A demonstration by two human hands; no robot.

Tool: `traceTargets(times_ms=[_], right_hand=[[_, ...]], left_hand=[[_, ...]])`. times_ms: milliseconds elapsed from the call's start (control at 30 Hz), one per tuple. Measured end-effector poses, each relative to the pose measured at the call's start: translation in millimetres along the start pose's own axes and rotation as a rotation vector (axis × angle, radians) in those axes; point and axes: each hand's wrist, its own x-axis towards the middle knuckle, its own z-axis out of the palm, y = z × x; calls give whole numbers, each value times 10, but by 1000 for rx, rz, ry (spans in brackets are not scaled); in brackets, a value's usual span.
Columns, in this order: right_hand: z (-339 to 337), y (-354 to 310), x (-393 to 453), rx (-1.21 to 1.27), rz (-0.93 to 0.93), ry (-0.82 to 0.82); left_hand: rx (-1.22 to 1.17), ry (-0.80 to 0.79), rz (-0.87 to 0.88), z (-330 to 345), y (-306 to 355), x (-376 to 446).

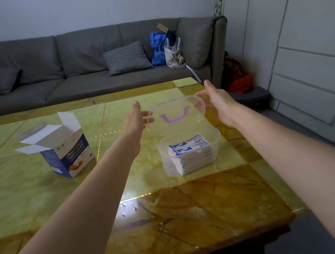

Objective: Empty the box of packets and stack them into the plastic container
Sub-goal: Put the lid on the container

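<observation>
Left hand point(133, 119), right hand point(219, 101): fingers spread, apparently gripping the clear lid point(176, 114) edges at 9 and 3 o'clock. Packets point(190, 154) stacked inside plastic container point(214, 139); box point(65, 149) open at 9 o'clock. Lower level, press evenly.

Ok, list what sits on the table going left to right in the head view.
Opened blue-and-white cardboard box → left hand → clear plastic lid with purple handle, held over the clear plastic container of stacked blue-and-white packets → right hand.
</observation>
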Motion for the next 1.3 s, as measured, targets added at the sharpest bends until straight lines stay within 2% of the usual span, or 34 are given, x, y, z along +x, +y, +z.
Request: traceTargets(times_ms=[100, 200, 267, 433, 533, 667, 767, 833, 933, 1067, 1167, 1300], right_hand=[[-61, -85, -193, -184, -158, -6], [-122, -59, -415, -574, -283, -235], [-142, -1, -537, -833, -284, -371], [-126, -4, -818, -925, -256, -427], [86, 12, -906, -964, -299, -361], [553, 67, -880, -918, -364, -225], [884, 74, -818, -1041, -538, -105], [1032, 57, -738, -1121, -635, -133], [1102, 15, -615, -1194, -664, -225], [1179, 49, -460, -1330, -779, -84], [1258, 112, -395, -1339, -818, -2], [1313, 79, -392, -1392, -760, -48]], left_hand=[[79, -26, 129, -37, 35, -150], [298, -87, 261, -56, -23, -315], [476, -143, 325, -38, -86, -412], [624, -197, 377, -59, -124, -581], [666, -192, 366, -169, -114, -576], [753, -95, 380, -420, -120, -475], [820, -35, 391, -592, -162, -363], [862, 5, 410, -670, -185, -277], [894, 43, 447, -748, -198, -131], [907, 36, 502, -777, -220, 24], [928, 70, 529, -771, -257, 85], [988, 49, 544, -797, -277, 103]])
